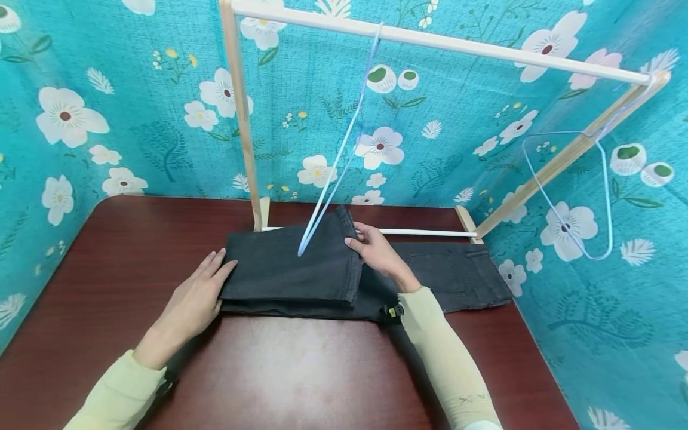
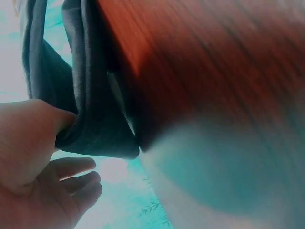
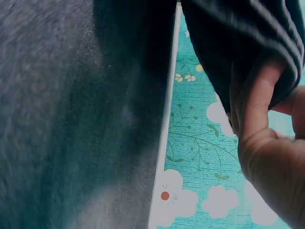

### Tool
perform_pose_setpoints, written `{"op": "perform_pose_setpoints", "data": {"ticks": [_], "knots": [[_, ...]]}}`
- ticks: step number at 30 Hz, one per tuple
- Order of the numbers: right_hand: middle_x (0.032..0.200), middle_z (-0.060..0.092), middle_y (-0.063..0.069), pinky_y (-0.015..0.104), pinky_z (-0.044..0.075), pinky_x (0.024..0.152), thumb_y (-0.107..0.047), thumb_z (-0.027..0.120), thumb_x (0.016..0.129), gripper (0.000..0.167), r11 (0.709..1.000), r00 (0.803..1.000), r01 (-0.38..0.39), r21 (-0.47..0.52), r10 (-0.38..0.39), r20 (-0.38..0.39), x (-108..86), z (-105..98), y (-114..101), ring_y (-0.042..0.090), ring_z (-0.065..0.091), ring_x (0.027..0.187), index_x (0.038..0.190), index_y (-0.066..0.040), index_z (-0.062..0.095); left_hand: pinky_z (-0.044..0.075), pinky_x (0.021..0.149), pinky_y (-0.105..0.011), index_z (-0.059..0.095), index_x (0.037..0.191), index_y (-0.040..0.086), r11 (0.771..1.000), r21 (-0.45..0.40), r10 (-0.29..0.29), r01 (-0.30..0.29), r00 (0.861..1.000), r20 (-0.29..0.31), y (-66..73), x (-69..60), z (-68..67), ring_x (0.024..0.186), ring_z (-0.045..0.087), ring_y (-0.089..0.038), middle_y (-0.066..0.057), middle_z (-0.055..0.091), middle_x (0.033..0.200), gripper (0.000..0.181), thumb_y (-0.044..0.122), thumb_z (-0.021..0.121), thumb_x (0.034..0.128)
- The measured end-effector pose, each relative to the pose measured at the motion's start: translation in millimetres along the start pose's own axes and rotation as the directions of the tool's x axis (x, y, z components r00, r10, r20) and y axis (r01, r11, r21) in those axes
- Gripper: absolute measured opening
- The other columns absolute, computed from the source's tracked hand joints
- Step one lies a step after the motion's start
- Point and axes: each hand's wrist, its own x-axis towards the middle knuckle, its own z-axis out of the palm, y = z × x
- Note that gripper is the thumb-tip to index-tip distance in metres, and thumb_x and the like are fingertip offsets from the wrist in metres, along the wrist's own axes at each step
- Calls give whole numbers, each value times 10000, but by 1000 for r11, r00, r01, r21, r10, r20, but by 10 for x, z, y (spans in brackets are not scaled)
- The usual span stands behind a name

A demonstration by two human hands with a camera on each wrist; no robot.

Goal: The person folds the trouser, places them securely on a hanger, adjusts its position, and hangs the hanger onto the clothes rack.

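Dark jeans [image 1: 457,275] lie across the table along the foot of a rack, waist end at the right. The legs are folded back over from the left, forming an upper layer [image 1: 290,263]. At the left fold rests my left hand [image 1: 193,298], fingers fairly straight; the left wrist view shows its thumb [image 2: 64,119] tucked into the folded cloth [image 2: 95,114]. My right hand [image 1: 378,251] pinches the hem [image 1: 352,263], thumb on the outside. Fingers [image 3: 262,95] reach inside the hem in the right wrist view; the fingertips are hidden.
A light blue hanger [image 1: 335,161] hangs from the rack's white rail [image 1: 446,42], its lower end in front of the jeans. Another blue hanger [image 1: 607,197] hangs at the right post [image 1: 570,149]. Floral cloth [image 1: 161,119] surrounds the brown table [image 1: 129,239].
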Motion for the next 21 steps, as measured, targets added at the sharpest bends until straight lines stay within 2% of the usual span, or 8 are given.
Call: {"op": "perform_pose_setpoints", "data": {"ticks": [3, 7, 10, 14, 18, 21], "knots": [[1233, 686, 213, 338, 611, 693, -157, 523, 1072, 473, 1000, 1000, -28, -1, 28, -12, 11, 11, 34, 176, 735, 869, 1513, -13, 430, 461, 1040, -595, 439, 1466, -83, 1000, -12, 5, -5, 999, 54, 7, 15, 29, 1434, 348, -509, -344, 349, 1556, 718, -115, 697, 797], [1289, 634, 226, 359, 604, 742, -224, 553, 1062, 566, 997, 996, -73, -33, 74, 47, -13, 65, 62, 200, 718, 926, 1550, -24, 349, 419, 1086, -600, 407, 1474, -108, 998, -55, 8, -2, 995, 96, 15, 27, 62, 1439, 331, -519, -356, 330, 1559, 696, -149, 617, 812], [1380, 569, 224, 399, 579, 878, -193, 582, 1045, 643, 996, 991, -70, -59, 77, 108, -40, 109, 71, 265, 687, 1077, 1580, -60, 251, 404, 1093, -611, 407, 1469, -117, 997, -72, 18, -11, 996, 93, 18, 36, 88, 1430, 334, -534, -372, 326, 1553, 677, -175, 558, 812], [1486, 487, 221, 459, 500, 1043, -72, 570, 1034, 667, 998, 990, -26, -65, 34, 133, -68, 126, 73, 341, 585, 1283, 1589, -69, 200, 415, 1080, -614, 410, 1469, -119, 997, -71, 25, -19, 996, 82, 28, 36, 115, 1426, 333, -546, -381, 320, 1551, 677, -203, 530, 808], [1542, 434, 207, 472, 470, 1084, -56, 538, 1045, 677, 992, 993, 19, -128, -3, 121, -86, 86, 21, 345, 530, 1354, 1613, -61, 169, 407, 1087, -614, 408, 1467, -125, 996, -77, 41, -36, 997, 66, 49, 30, 150, 1425, 333, -549, -387, 324, 1544, 661, -230, 499, 821], [1518, 468, 215, 469, 500, 1050, -81, 519, 1058, 685, 986, 994, 20, -167, -2, 107, -111, 25, -37, 350, 569, 1314, 1625, -69, 136, 393, 1103, -608, 405, 1465, -129, 996, -77, 58, -54, 997, 51, 59, 19, 183, 1426, 338, -544, -388, 333, 1539, 653, -242, 496, 828]]}}
